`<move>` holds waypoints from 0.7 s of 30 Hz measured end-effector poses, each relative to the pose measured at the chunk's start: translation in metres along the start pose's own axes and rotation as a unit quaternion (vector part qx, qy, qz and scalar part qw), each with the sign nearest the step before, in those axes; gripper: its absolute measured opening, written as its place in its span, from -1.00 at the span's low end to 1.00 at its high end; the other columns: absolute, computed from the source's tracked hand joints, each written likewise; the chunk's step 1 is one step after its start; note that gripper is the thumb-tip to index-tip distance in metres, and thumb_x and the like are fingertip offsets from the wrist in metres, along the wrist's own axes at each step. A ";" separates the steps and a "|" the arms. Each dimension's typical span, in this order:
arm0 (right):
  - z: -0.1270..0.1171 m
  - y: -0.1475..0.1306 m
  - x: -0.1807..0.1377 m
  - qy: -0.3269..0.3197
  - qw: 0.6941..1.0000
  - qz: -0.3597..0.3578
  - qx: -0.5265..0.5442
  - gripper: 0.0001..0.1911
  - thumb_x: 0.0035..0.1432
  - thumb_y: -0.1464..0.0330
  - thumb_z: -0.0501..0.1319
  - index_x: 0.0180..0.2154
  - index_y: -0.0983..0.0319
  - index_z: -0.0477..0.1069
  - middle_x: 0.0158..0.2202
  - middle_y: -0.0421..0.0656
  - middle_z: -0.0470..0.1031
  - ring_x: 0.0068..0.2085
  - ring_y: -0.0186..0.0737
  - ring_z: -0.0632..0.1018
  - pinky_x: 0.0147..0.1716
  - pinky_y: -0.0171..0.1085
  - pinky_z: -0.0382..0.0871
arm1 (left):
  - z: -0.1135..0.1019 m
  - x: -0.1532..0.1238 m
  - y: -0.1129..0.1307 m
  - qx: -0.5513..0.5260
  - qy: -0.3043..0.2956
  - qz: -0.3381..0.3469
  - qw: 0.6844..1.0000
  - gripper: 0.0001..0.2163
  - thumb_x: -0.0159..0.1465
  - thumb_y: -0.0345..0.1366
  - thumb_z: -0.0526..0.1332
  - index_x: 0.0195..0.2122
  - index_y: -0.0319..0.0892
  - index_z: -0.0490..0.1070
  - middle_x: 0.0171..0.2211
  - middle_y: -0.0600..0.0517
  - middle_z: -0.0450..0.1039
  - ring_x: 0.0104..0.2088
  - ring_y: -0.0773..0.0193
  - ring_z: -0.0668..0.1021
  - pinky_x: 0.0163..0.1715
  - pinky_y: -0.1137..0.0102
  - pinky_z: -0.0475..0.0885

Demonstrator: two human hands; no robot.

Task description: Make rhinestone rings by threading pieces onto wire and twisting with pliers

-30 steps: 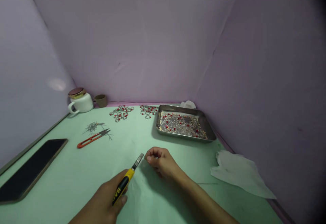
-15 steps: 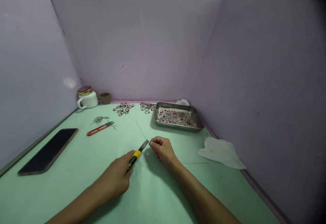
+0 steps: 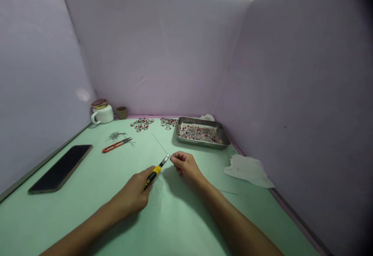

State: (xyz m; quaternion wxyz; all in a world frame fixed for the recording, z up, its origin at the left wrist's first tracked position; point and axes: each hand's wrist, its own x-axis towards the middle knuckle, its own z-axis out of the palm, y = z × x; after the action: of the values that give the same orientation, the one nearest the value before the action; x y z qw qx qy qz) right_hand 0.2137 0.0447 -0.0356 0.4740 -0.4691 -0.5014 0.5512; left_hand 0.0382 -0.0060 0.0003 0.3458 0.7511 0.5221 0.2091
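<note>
Head view: a wire (image 3: 159, 143) now shows beyond the yellow-black tool (image 3: 157, 169) your left hand (image 3: 136, 190) grips, apparently centring work there; your right hand (image 3: 186, 166) pinches closed, on what, I can't tell.

On the table (image 3: 180, 229), the phone (image 3: 61, 168) lies at the left, with the snips (image 3: 116, 145) beyond it to the right and a pile of wire pieces (image 3: 115, 136) just behind the snips. The mug (image 3: 104, 114) stands in the far left corner, the cup (image 3: 121, 112) beside it on the right. Further right come two clusters of rings (image 3: 142, 124), then the tray (image 3: 201, 143), with beads (image 3: 199, 133) in it. A sheet of paper (image 3: 247, 170) lies right of the tray and nearer. In front, the tool (image 3: 153, 176) is in the left hand (image 3: 138, 192), the right hand (image 3: 186, 166) near its tip.
</note>
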 end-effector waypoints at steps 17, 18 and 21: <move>-0.004 0.005 0.000 0.013 0.998 -0.064 0.011 -0.82 -0.14 0.29 0.21 -0.57 0.26 0.29 -0.75 -0.37 0.13 -0.72 -0.49 0.12 -0.73 -0.42 -0.06 | -0.002 0.006 -0.006 -0.177 -0.136 -0.051 0.973 -0.94 0.03 -0.40 0.07 -0.43 -0.18 0.23 -0.59 0.15 0.27 -0.61 0.36 0.36 -0.60 0.44 0.30; -0.004 0.005 0.000 0.023 0.997 -0.068 -0.004 -0.83 -0.15 0.30 0.20 -0.58 0.26 0.29 -0.75 -0.37 0.13 -0.71 -0.49 0.12 -0.72 -0.42 -0.04 | -0.001 0.006 -0.006 -0.121 -0.108 -0.041 0.986 -0.93 0.03 -0.42 0.06 -0.43 -0.17 0.23 -0.56 0.13 0.29 -0.56 0.33 0.39 -0.54 0.43 0.31; -0.003 0.006 -0.001 0.045 0.995 -0.072 -0.045 -0.86 -0.15 0.33 0.18 -0.60 0.27 0.30 -0.76 -0.36 0.13 -0.70 -0.47 0.13 -0.70 -0.41 -0.02 | 0.003 0.005 -0.008 0.019 -0.045 0.008 0.999 -0.87 0.09 -0.43 0.03 -0.34 -0.15 0.26 -0.44 0.07 0.37 -0.35 0.21 0.44 -0.36 0.39 0.32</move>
State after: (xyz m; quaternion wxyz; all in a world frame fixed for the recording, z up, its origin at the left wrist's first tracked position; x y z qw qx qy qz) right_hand 0.2162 0.0440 -0.0421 0.5128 -0.4772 -0.5360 0.4712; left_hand 0.0366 -0.0008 -0.0077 0.3532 0.7703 0.5037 0.1677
